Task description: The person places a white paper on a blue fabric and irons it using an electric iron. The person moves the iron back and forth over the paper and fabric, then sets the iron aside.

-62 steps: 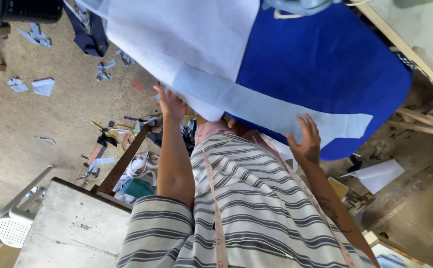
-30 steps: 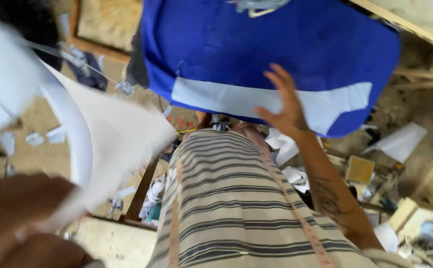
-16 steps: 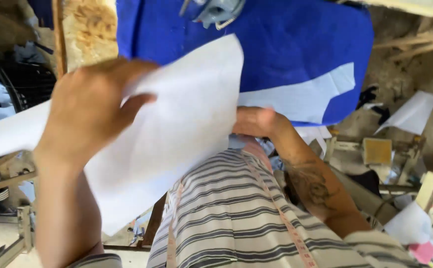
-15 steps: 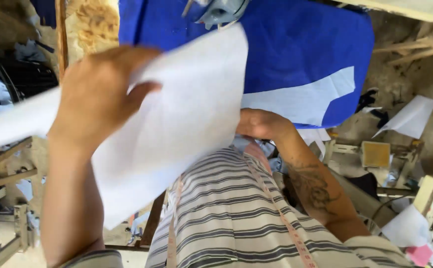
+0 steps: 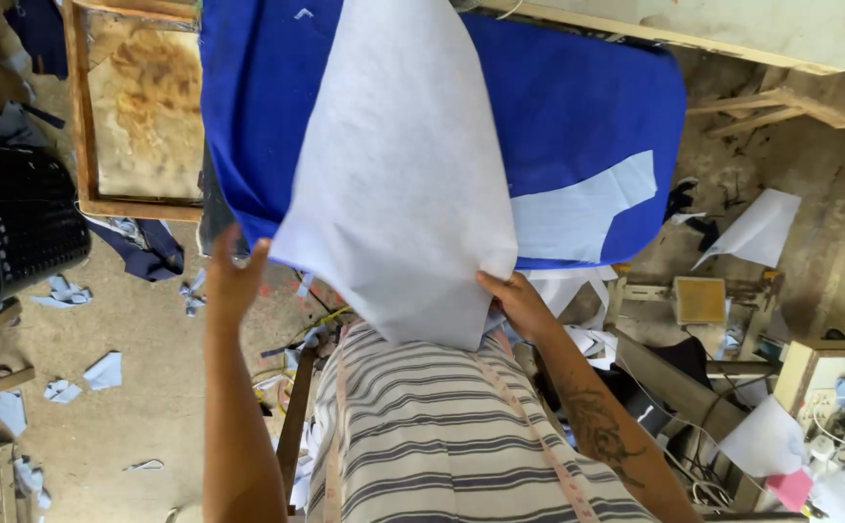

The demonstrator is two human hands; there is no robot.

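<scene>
A rough concrete floor (image 5: 122, 310) littered with pale blue fabric scraps fills the lower left of my view, with a blue padded board (image 5: 577, 107) stretching across the top from about ten to two o'clock. I count one board, one large white sheet, one pale cut piece lying on the board, two hands, and one measuring tape.

The white sheet (image 5: 403, 165) is thin, matte and slightly fibrous, like interfacing. It is roughly a tall tapered shape, narrow at twelve o'clock and widening toward six. Its long axis runs from top to bottom of my view, leaning a little left at the top. It hangs over the board's middle, and its lower edge droops past the board's near edge toward my striped shirt (image 5: 442, 436).

My right hand (image 5: 514, 302) pinches the sheet's lower right corner at about five o'clock, fingers closed on the material. My left hand (image 5: 231, 276) sits at about seven o'clock just beside the sheet's lower left corner, fingers raised; I cannot tell whether it actually grips the edge.

The pale cut piece (image 5: 587, 213) lies flat on the board at three o'clock, long and stepped at its right end. A pink measuring tape (image 5: 538, 455) drapes over my shirt. A black mesh basket (image 5: 25, 218) stands at nine o'clock.
</scene>
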